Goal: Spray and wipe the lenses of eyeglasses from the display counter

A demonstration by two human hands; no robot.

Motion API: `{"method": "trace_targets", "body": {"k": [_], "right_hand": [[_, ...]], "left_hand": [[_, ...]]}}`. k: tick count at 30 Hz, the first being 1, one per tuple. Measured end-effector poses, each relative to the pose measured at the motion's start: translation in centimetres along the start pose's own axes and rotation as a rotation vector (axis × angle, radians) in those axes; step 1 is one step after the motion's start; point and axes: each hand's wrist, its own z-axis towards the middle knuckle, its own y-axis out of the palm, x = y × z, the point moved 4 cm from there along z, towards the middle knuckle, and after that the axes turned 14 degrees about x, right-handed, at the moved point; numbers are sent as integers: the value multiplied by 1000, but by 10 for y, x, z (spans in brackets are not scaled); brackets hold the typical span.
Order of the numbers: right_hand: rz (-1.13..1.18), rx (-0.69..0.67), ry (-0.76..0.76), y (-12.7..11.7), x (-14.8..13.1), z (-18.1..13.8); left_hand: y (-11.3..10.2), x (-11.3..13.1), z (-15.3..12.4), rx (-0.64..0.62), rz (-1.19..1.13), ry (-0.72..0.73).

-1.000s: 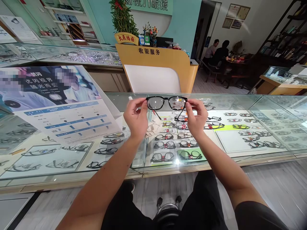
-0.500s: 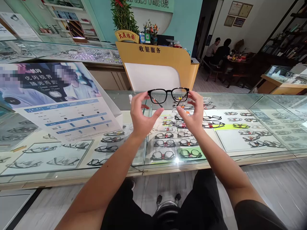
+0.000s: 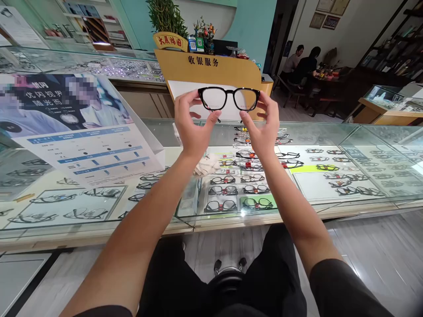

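A pair of black-framed eyeglasses (image 3: 230,91) is held up in the air above the glass counter (image 3: 185,220), lenses facing me. My left hand (image 3: 193,125) grips its left side, fingers at the frame's corner and thumb below the lens. On the opposite side my right hand (image 3: 262,123) holds the other corner in the same way. The temples are mostly hidden behind the frame and fingers; their ends show near both thumbs. Beneath the hands, a crumpled pale cloth (image 3: 208,164) lies on the counter beside rows of eyeglasses (image 3: 223,190).
A large printed sign (image 3: 82,132) stands on the counter at left. Behind the counter is a yellow cashier desk (image 3: 211,66) with a plant (image 3: 167,17). Two people (image 3: 304,66) sit at a far table. A wheeled stool (image 3: 228,281) is under me.
Both hands have raised the eyeglasses higher in view, and the frame is tilted more upright. The pale cloth shows more clearly below. The camera view has shifted slightly.
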Motion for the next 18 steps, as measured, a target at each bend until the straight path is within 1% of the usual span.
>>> {"method": "trace_targets", "body": {"k": [2, 4, 6, 9, 14, 18], "right_hand": [[15, 0, 28, 4, 10, 2], [37, -9, 66, 5, 19, -2], [58, -12, 77, 4, 24, -8], [68, 1, 46, 1, 26, -16], [53, -10, 21, 0, 25, -22], [44, -22, 11, 1, 26, -25]], "left_hand": [[8, -5, -1, 9, 15, -8], [9, -9, -9, 21, 16, -21], [6, -10, -18, 28, 32, -20], [0, -9, -27, 28, 60, 8], [-6, 3, -28, 93, 20, 129], [-9, 12, -29, 151, 56, 215]]}}
